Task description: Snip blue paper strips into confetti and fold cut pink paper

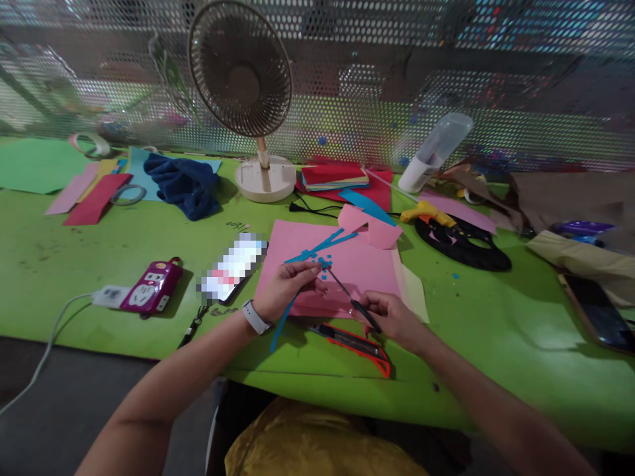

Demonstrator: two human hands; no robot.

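Note:
My left hand, with a white watch band at the wrist, pinches a narrow blue paper strip that hangs down toward the table's front edge. My right hand is closed around the dark handles of a pair of scissors. Their blades point at my left fingertips. Below the blade tips, tiny blue paper squares lie scattered on pink paper sheets. More blue strips cross each other just beyond. An orange and black utility knife rests nearer to me.
A lit phone and a purple power socket lie to the left. Behind stand a round fan and a tilted clear bottle. A yellow glue gun sits by a black fan-shaped piece. Another phone is far right.

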